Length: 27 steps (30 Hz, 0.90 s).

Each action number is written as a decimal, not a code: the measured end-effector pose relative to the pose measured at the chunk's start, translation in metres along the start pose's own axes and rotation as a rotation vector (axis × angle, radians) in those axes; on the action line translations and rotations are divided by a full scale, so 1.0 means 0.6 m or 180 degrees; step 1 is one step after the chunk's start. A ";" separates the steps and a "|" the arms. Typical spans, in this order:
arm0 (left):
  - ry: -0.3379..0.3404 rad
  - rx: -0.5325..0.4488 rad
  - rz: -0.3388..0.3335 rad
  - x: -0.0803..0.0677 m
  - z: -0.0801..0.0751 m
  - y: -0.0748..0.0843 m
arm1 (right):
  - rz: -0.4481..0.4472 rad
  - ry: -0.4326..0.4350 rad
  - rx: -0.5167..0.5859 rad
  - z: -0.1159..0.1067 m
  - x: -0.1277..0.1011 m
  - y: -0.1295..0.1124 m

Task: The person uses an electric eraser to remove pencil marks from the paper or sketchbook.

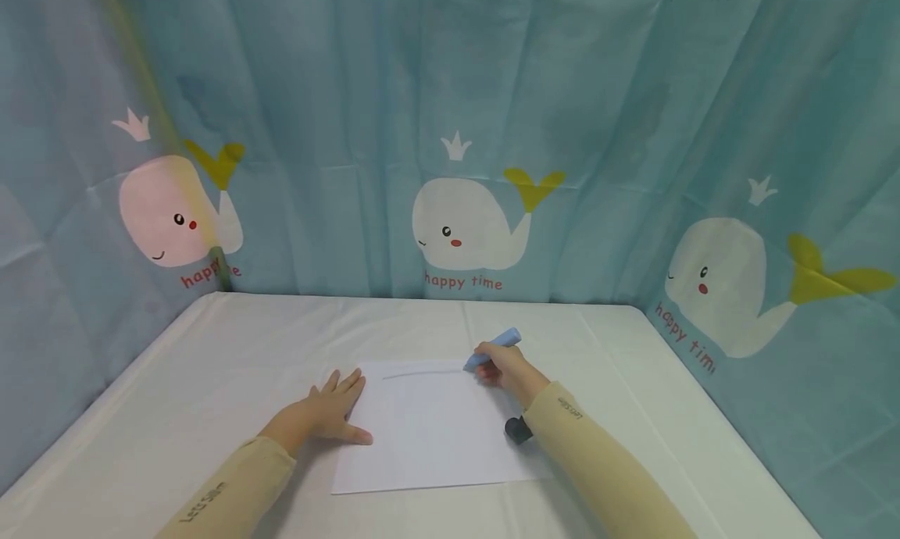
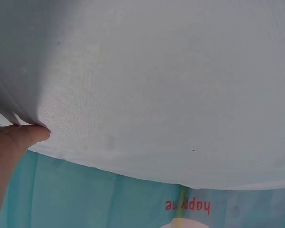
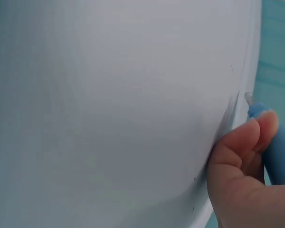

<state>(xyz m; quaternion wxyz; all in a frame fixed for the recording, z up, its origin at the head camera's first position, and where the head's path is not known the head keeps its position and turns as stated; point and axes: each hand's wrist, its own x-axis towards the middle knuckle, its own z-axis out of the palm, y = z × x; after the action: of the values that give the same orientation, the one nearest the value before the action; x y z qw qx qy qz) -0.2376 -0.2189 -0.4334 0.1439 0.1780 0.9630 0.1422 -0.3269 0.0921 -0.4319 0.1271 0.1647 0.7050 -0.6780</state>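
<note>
A white sheet of paper point(image 1: 422, 437) lies on the table with a thin bluish line point(image 1: 422, 374) across its upper part. My right hand point(image 1: 508, 369) pinches a light blue marker point(image 1: 506, 337), its tip at the right end of that line. In the right wrist view, the thumb and fingers point(image 3: 242, 142) close round the marker point(image 3: 280, 154) just behind its pale tip. At the sheet's left edge my left hand point(image 1: 330, 410) rests with fingers spread and thumb over the paper. The left wrist view shows only part of the left hand point(image 2: 12, 142) at its edge.
White cloth covers the table point(image 1: 232, 351) around the sheet. A blue curtain point(image 1: 337, 211) with printed whales rises behind the far edge and along both sides. A small black object point(image 1: 518, 430) sits against the right sleeve point(image 1: 598, 469), over the paper's right part.
</note>
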 end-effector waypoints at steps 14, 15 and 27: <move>0.0015 -0.0022 0.0000 -0.003 -0.002 0.003 | 0.0037 0.0215 0.0020 0.007 -0.005 -0.005; 0.0018 -0.0022 0.0001 -0.003 -0.002 0.004 | 0.0041 0.0214 0.0015 0.007 -0.005 -0.005; -0.0010 -0.0042 -0.0065 0.001 0.000 0.001 | 0.0074 0.0061 -0.0270 0.008 -0.003 -0.010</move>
<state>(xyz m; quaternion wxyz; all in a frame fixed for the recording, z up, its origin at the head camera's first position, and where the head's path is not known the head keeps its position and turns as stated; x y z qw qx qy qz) -0.2382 -0.2180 -0.4333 0.1481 0.1674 0.9636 0.1469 -0.3279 0.0870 -0.4260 0.1352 0.1739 0.7323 -0.6444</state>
